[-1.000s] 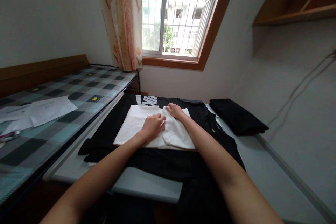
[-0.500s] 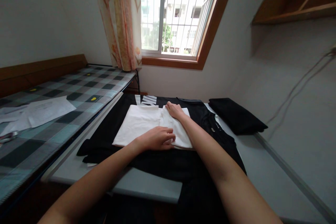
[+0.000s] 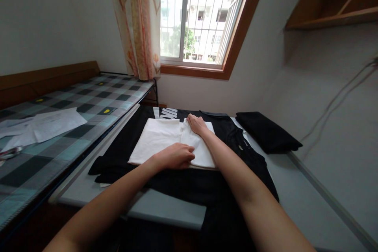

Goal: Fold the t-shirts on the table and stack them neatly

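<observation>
A white folded garment point(image 3: 161, 136) lies on top of black shirts spread over a light-coloured tabletop. At the far edge of the white garment, my right hand point(image 3: 196, 123) is closed, its fingers bent over the fabric. My left hand point(image 3: 177, 155) is curled at the near edge, with its fingers closed on the cloth there. The fingertips of the left hand are partly hidden. Beneath, one black shirt point(image 3: 118, 141) shows white lettering at its far side, and dark cloth hangs over the table's near edge.
A folded black cloth point(image 3: 267, 132) sits at the right side of the tabletop point(image 3: 168, 208). On the left is a bed with a checked mattress point(image 3: 118, 96), where white papers point(image 3: 50, 126) lie. A curtain point(image 3: 138, 27) hangs beside the barred window. A wooden shelf point(image 3: 333, 21) is mounted upper right.
My left hand has shifted slightly left along the near edge, and its fingers have drawn closer together. My right hand stays at the far edge.
</observation>
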Tool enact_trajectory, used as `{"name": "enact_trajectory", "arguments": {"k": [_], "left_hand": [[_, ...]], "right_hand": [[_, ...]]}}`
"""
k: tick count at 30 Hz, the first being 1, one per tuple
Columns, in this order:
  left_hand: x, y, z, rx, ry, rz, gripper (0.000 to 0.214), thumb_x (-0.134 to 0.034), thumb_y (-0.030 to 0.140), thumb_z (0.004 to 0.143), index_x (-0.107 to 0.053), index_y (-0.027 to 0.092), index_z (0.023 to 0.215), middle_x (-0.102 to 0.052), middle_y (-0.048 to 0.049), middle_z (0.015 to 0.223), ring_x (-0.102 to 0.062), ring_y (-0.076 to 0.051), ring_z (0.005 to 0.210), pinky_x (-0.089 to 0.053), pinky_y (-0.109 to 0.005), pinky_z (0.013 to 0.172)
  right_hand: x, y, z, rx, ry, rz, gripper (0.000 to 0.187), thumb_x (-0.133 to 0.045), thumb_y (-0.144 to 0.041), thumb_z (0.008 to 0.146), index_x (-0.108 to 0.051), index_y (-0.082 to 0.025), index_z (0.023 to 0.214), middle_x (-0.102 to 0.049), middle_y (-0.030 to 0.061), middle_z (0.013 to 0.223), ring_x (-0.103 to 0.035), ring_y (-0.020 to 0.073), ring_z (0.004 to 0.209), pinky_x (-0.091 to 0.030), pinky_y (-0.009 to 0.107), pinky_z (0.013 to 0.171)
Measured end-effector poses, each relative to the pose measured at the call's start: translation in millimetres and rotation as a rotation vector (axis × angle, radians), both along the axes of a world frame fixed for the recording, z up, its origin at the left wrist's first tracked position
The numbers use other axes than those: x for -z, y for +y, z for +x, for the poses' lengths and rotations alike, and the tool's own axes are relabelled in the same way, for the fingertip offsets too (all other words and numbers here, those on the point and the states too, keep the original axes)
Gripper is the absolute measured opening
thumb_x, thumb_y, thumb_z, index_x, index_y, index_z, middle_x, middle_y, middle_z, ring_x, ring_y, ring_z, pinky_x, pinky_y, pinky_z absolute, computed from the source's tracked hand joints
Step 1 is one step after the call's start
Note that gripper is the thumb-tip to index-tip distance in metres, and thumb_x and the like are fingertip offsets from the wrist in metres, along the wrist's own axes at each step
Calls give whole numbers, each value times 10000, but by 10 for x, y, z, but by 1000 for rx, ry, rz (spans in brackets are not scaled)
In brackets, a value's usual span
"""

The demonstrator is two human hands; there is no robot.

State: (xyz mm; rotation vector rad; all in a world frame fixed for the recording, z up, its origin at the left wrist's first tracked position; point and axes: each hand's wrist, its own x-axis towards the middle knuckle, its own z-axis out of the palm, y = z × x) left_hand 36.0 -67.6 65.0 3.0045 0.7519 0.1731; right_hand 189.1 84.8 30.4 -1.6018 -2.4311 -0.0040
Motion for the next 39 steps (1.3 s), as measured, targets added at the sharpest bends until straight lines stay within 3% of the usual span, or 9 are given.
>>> {"name": "enact_trajectory", "arguments": {"k": [8, 14, 21, 26, 28, 30, 34, 37, 39], "left_hand": [[-65, -25, -25, -23, 1, -30, 65, -614, 153, 744, -599, 192, 694, -609, -28, 801, -612, -171, 688, -428, -281, 599], [-46, -31, -13, -83, 34, -68, 48, -613, 148, 731, -612, 196, 738, -638, -28, 817, -635, -188, 706, -420, -283, 579], [-43, -41, -39, -105, 5, -117, 45, -619, 154, 717, -614, 194, 735, -648, -23, 821, -627, -176, 695, -413, -273, 583], [-66, 29, -112, -147, -151, -254, 110, -612, 291, 814, -653, 190, 808, -647, -10, 809, -606, -141, 697, -434, -238, 633], [-94, 119, -210, -268, -271, -231, 202, -548, 360, 883, -663, 194, 882, -650, -18, 846, -611, -144, 747, -451, -241, 697], [-104, 237, -358, -505, -331, -105, 240, -492, 361, 916, -655, 194, 973, -653, -48, 930, -619, -174, 833, -460, -274, 761], [-46, 468, -750, -1056, -105, 83, 350, -501, 361, 892, -594, 184, 1179, -596, -164, 1182, -565, -318, 1091, -456, -409, 868], [12, 594, -1034, -1346, -9, -13, 518, -500, 480, 871, -534, 147, 1267, -525, -243, 1296, -536, -398, 1152, -465, -474, 856], [38, 660, -1180, -1392, -5, -193, 623, -485, 583, 846, -538, 112, 1251, -573, -260, 1237, -587, -394, 1091, -480, -454, 834]], "right_hand": [[-69, -82, -39, -5, 54, 77, 362, -206, -349, 1034, -514, -186, 1128, -651, 132, 1179, -591, 226, 1070, -329, 329, 921], [-64, -60, -89, 25, -68, -31, 326, -296, -351, 1016, -552, -187, 1135, -650, 136, 1179, -597, 238, 1074, -372, 322, 869], [-28, -30, -150, 19, -16, 63, 370, -255, -351, 1023, -565, -184, 1134, -645, 127, 1176, -580, 238, 1076, -363, 348, 907], [0, -24, -193, 33, -52, -4, 354, -332, -379, 1001, -612, -193, 1111, -635, 132, 1190, -555, 255, 1102, -354, 373, 923], [-18, -20, -172, 41, 17, 38, 363, -326, -392, 1001, -617, -203, 1109, -638, 122, 1181, -547, 251, 1107, -341, 372, 939], [-65, -11, -97, 77, 121, 73, 384, -294, -393, 1008, -616, -210, 1108, -644, 110, 1169, -550, 241, 1100, -345, 354, 930], [-202, -3, 261, 223, 301, 91, 411, -270, -398, 1007, -614, -200, 1113, -662, 109, 1128, -587, 233, 1038, -389, 311, 845], [-262, -56, 642, 352, 327, 30, 395, -330, -418, 984, -632, -188, 1091, -679, 129, 1097, -619, 251, 1011, -415, 302, 791], [-249, -132, 870, 438, 252, -129, 446, -358, -488, 963, -680, -180, 972, -700, 157, 1019, -645, 285, 960, -430, 324, 765]]}}
